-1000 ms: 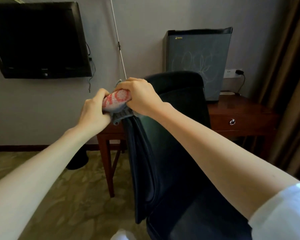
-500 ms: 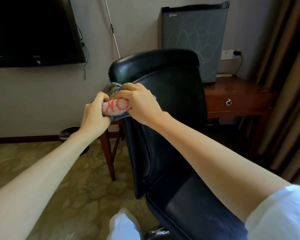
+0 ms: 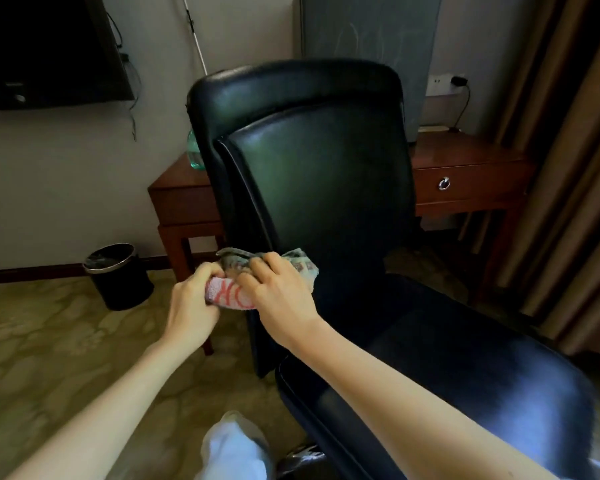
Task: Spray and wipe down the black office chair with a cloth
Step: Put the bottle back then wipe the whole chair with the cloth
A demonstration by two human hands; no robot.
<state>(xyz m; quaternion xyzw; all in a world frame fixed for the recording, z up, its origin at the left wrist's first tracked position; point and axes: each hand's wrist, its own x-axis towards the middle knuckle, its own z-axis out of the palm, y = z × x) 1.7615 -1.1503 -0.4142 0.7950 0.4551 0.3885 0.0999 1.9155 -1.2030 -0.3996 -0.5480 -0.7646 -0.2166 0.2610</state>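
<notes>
**Both hands on the cloth, low on the chair's left edge**

Head view: you have the cloth (image 3: 230,295) bunched against the left edge of the black office chair (image 3: 326,174), low down and just above where the backrest meets the seat (image 3: 465,358). Your left hand (image 3: 191,306) is on the outer, left side of that edge, with its fingers curled round the red-and-white roll of cloth. Your right hand (image 3: 281,296) is on the padded front, with bent fingers gripping the grey-green part and holding it to the leather. The two hands almost touch, with the cloth between them.

The relation that matters is the edge itself. It runs up and away from your fingers, leaning slightly back, so its whole length lies above and beyond the cloth. The seat lies near and to the right, on your right hand's side. By that reading, any next stroke runs along this line. The right hand is better placed for the front panel and the left for the outer rim.

A greenish bottle (image 3: 194,150) shows on the desk (image 3: 465,161) behind the chair's left edge; whether it is the sprayer cannot be told. A waste bin (image 3: 115,275) stands on the floor at left — well apart from both hands.
</notes>
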